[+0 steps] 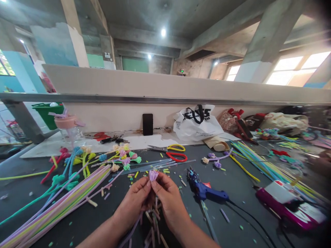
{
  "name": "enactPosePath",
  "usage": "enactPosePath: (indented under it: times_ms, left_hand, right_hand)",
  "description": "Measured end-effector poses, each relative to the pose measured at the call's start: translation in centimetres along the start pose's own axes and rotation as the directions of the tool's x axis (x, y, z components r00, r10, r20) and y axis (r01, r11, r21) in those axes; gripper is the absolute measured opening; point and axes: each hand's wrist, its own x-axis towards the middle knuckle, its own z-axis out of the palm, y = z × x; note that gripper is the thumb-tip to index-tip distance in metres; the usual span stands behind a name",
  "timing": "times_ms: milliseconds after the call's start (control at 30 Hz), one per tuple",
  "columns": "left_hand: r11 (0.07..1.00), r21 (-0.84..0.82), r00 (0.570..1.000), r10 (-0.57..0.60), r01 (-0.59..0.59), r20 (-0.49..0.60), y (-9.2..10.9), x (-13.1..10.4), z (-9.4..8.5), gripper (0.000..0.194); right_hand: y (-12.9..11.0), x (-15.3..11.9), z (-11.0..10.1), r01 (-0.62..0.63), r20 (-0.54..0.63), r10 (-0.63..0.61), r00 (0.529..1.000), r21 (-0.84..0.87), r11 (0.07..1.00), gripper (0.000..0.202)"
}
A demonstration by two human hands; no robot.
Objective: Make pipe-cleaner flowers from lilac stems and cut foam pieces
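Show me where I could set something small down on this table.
Mostly bare tabletop lies between the blue glue gun and the purple device, though a cord crosses it. Another patch, dotted with scraps, separates the bundled stems from the left forearm. It's crowded beneath the left hand and right hand, and among the fuzzy clusters.

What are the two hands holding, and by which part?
A small purple piece, pinched near its lower end by the left hand and the right hand.

Left of the blue glue gun (210, 193) I see the person's left hand (138, 196) and right hand (168, 193), bare, the forearms (104, 227) uncovered as far as they show.
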Motion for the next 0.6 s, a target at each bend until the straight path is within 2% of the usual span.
enactPosePath:
  times_ms: [167,300,400,600]
  left_hand:
    - [0.999,0.002,0.995,0.049,-0.049,0.082,0.1,-0.21,-0.32,0.024]
    - [0.996,0.06,0.991,0.064,-0.071,0.119,0.37,-0.26,-0.53,0.024]
    - [0.985,0.117,0.986,0.109,-0.125,0.128,0.23,-0.2,-0.68,0.026]
    - [0.969,0.185,0.985,0.15,-0.163,0.083,-0.3,-0.24,-0.75,0.029]
  right_hand:
    - [0.53,0.16,-0.21,0.001,0.039,-0.005,0.999,0.103,0.995,0.021]
    - [0.61,0.23,-0.3,-0.111,0.184,0.061,0.981,0.272,0.956,0.025]
    - [0.45,0.32,-0.44,-0.177,0.273,0.085,0.958,0.335,0.925,0.025]
    - [0.12,0.28,-0.47,-0.196,0.28,0.094,0.955,0.365,0.91,0.025]
